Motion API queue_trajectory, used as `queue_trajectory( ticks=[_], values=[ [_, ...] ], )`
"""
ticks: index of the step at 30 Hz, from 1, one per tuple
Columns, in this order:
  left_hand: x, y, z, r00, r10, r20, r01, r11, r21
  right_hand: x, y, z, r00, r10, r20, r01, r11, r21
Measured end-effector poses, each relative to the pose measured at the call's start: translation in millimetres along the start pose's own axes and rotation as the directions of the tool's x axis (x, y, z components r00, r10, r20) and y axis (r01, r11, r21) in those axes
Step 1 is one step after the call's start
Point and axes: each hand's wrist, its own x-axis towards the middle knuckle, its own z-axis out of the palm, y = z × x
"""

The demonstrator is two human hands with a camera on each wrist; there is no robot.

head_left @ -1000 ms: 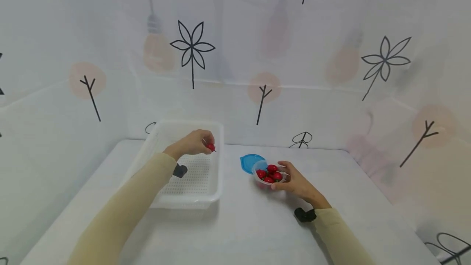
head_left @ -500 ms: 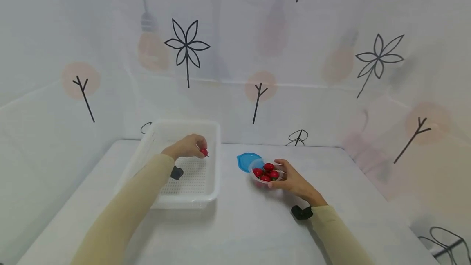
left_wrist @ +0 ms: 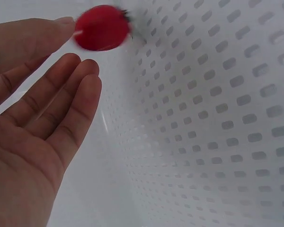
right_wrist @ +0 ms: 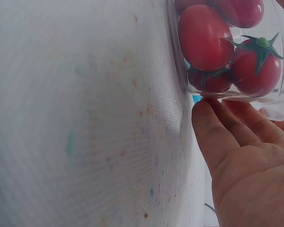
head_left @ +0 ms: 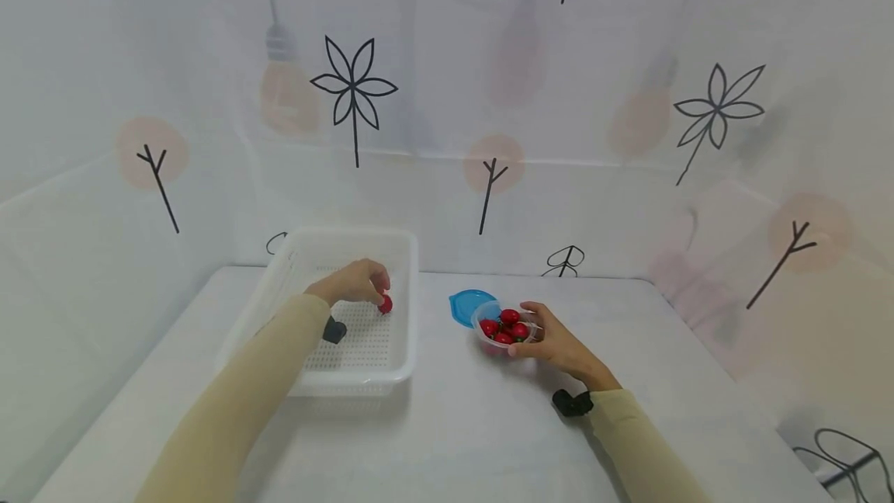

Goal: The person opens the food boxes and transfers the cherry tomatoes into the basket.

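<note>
At the inside right of a white perforated basket, my left hand hangs low with relaxed fingers. A small red cherry tomato is at its thumb tip, blurred while the hand is sharp, and seems loose from the fingers. In the head view the cherry tomato is just below the fingertips, above the basket floor. My right hand grips the side of a clear plastic tub, thumb in front, fingers behind. Several cherry tomatoes with green stems lie in the tub.
A blue lid lies behind the tub, partly covered by it. Both stand on a white table. A patterned white backdrop rises behind the table and at both sides.
My left hand has moved left and down into the basket with the cherry tomato, which has turned and now shows below the fingertips. My right hand keeps its grip on the tub.
</note>
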Motion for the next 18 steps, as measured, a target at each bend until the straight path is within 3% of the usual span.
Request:
queue_trajectory(
  ticks=[4, 13, 18],
  values=[
    [0.3, -2.4, 0.1, 1.0, 0.016, 0.007, -0.016, 1.0, 0.016, -3.8, -6.9, 0.0, 1.0, 0.002, 0.005, -0.002, 1.0, 0.007],
    [-4.4, 4.0, -1.7, 0.999, 0.034, 0.009, -0.034, 0.999, -0.001, 9.4, 17.2, 1.3, 1.0, -0.004, -0.014, 0.004, 1.0, -0.022],
    [-2.8, 9.6, -6.5, 0.994, 0.105, -0.033, -0.106, 0.994, -0.029, 7.2, 11.0, 0.1, 1.0, 0.014, -0.008, -0.014, 1.0, -0.012]
  ],
)
